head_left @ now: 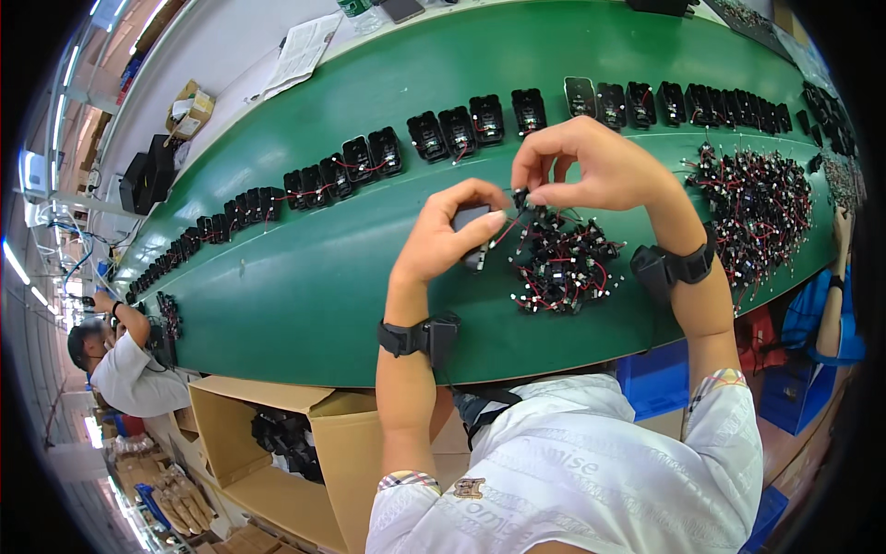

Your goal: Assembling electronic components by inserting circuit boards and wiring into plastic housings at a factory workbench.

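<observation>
My left hand (pixel 436 238) is closed round a dark plastic housing (pixel 469 220), tilted over the green table (pixel 323 295). My right hand (pixel 595 168) pinches a small black wired part (pixel 520 199) between thumb and fingertips, close beside the housing. A red and black wire (pixel 503 235) hangs between the two hands; where its ends attach is too small to tell. Just below my right hand lies a heap of small black parts (pixel 565 270) with red and black leads and white connectors. Both wrists wear black strapped devices.
Black housings (pixel 455 129) stand in a long curved row across the table. A larger heap of wired parts (pixel 752 212) lies to the right. An open cardboard box (pixel 268 499) and a blue bin (pixel 653 377) sit by the near edge. Co-workers are at far left (pixel 138 374) and right (pixel 835 314).
</observation>
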Motion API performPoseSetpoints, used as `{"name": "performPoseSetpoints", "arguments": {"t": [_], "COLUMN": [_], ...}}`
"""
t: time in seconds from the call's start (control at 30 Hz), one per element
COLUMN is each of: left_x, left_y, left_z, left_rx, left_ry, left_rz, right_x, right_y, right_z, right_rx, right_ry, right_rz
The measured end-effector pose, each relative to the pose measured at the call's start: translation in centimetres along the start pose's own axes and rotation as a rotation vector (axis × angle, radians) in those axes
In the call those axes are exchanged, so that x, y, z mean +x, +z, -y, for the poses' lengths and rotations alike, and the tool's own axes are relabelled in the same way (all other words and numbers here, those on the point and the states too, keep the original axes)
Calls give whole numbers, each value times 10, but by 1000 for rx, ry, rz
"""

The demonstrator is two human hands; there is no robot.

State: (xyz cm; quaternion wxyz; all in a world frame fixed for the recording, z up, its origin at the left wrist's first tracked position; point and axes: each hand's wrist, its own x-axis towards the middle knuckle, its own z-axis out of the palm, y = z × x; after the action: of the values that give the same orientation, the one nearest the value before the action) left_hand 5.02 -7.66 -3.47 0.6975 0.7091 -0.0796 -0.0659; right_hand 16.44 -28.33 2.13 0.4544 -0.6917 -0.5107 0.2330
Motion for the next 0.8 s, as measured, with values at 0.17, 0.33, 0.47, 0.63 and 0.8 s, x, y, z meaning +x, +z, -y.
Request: {"name": "performPoseSetpoints", "arguments": {"t": [0.17,0.33,0.47,0.63,0.8], "left_x": [9,11,9,7,8], "left_y": [18,13,15,13,12], "left_z": [11,15,14,14,19], "left_rx": [147,356,171,-121,-300], "left_ry": [62,-12,10,18,55], "left_rz": [-92,-51,-100,-35,-120], "right_x": [2,0,0,3,2], "right_y": [7,2,4,13,19], "right_z": [-1,-3,-5,1,4], "right_rx": [-28,-34,-2,-118,-172], "right_ry": [24,42,-17,-211,-231], "right_rz": [-91,-81,-85,-175,-232]}}
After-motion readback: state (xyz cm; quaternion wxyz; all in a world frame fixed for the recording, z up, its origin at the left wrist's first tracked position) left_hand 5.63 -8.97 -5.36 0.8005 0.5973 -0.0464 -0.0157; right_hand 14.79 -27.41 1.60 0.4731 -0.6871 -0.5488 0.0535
